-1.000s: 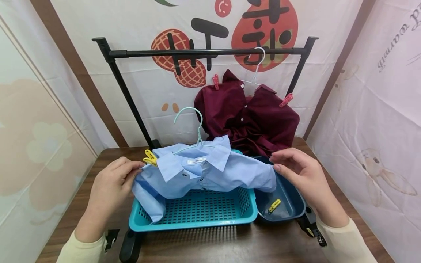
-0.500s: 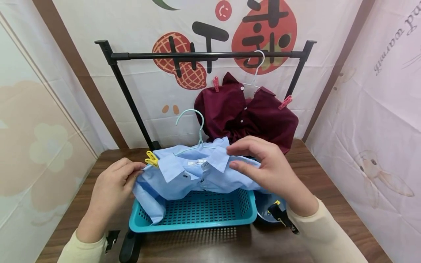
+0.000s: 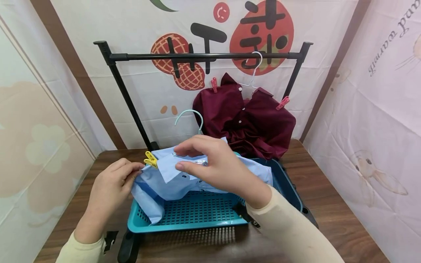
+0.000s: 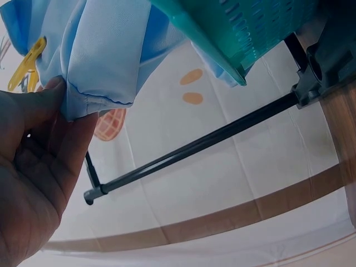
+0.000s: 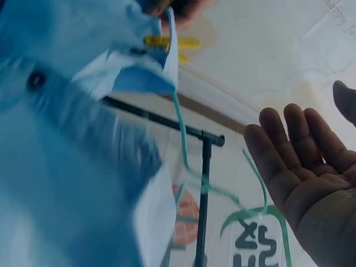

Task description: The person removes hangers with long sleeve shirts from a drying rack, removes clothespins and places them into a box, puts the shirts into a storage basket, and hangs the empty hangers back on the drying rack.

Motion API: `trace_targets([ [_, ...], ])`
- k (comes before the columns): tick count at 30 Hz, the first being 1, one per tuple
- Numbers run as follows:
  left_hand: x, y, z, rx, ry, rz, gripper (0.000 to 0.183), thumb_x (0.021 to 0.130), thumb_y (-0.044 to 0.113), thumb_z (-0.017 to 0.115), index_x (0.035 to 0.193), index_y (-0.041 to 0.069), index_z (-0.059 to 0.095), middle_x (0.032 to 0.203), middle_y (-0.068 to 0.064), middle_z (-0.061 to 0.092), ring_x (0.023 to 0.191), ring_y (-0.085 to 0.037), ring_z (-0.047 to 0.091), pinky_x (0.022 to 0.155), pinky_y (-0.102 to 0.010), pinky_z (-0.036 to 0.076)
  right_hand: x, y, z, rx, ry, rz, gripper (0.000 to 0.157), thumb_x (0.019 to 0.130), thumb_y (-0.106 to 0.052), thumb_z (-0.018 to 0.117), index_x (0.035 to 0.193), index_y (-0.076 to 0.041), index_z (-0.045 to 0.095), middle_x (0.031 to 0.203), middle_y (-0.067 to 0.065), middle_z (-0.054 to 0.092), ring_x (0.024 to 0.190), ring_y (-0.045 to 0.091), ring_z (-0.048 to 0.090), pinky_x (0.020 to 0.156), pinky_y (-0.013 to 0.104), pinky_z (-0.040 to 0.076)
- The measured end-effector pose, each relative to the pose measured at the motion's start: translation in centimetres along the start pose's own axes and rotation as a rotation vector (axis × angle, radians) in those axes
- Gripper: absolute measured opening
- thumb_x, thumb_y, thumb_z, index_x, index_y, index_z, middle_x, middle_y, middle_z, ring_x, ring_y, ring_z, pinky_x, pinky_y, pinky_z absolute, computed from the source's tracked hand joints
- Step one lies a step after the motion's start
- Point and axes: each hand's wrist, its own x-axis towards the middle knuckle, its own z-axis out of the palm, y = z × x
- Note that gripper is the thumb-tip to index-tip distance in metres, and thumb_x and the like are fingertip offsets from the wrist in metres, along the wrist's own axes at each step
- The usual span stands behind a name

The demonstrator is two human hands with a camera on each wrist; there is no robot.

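A printed cloth backdrop (image 3: 131, 22) hangs behind the brown tabletop (image 3: 332, 197), where a black rack (image 3: 197, 56) carries a maroon shirt (image 3: 260, 120) on a white hanger (image 3: 254, 71), with pink clips (image 3: 214, 84) at both shoulders. In front, a light blue shirt (image 3: 175, 188) lies across the top of a teal basket (image 3: 187, 227), one sleeve drooping into it and the other side reaching over a dark blue bin (image 3: 291, 182). Its shoulder line, the long way, runs left to right; a pale green hanger (image 3: 202, 122) rises from the neck toward the rack, hook tip bending left. The left hand (image 3: 113, 182) pinches the shirt's left edge, beside a yellow clip (image 3: 150, 159). The right hand (image 3: 213, 164) is released (fingers gently curved, nothing in them) above the collar.
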Motion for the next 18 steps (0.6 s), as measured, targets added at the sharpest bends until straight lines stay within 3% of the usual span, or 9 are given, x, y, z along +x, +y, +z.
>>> trace_targets([
  [6,0.0,-0.1,0.0,-0.002,-0.002,-0.004,0.024,0.077,0.003,0.078,0.099,0.013,0.073,0.080,0.009,0.056,0.067,-0.005,0.044,0.060,-0.011,0.034,1.9,-0.1,2.3,-0.010,-0.045,0.054,0.030,0.090,-0.031,0.068,0.117,-0.018,0.066,0.112,-0.008,0.065,0.102,0.001,0.059,0.090,0.018,0.049],
  [18,0.1,0.3,-0.1,-0.011,0.023,0.029,0.024,0.075,-0.001,0.078,0.097,0.009,0.073,0.081,0.005,0.059,0.067,-0.006,0.047,0.059,-0.012,0.036,4.8,0.7,5.8,-0.175,-0.082,0.185,0.041,0.089,-0.042,0.067,0.124,-0.021,0.061,0.118,-0.010,0.061,0.110,0.000,0.055,0.090,0.018,0.047],
])
